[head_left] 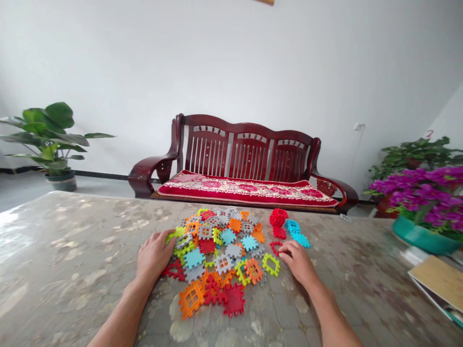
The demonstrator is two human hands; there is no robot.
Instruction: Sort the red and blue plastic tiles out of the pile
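Observation:
A loose pile of plastic interlocking tiles (234, 251) in orange, red, grey, lime, and light blue lies on the table in front of me. My left hand (155, 254) rests at the pile's left side, fingers loosely spread and touching the outer pieces near a lime tile (177, 233). To the right of the pile, my right hand (297, 261) pinches a small red open-frame tile (275, 247) between thumb and fingers. Just beyond that hand sit a stack of red tiles (278, 218) and some blue tiles (292, 226), apart from the pile.
The patterned table (90, 250) spans the foreground. Behind it stands a dark wooden bench (249, 154) with a red floral cover. A teal pot of purple flowers (419, 231) and a tan book or box (439, 277) are at right. A grey piece (345, 218) lies near the far edge.

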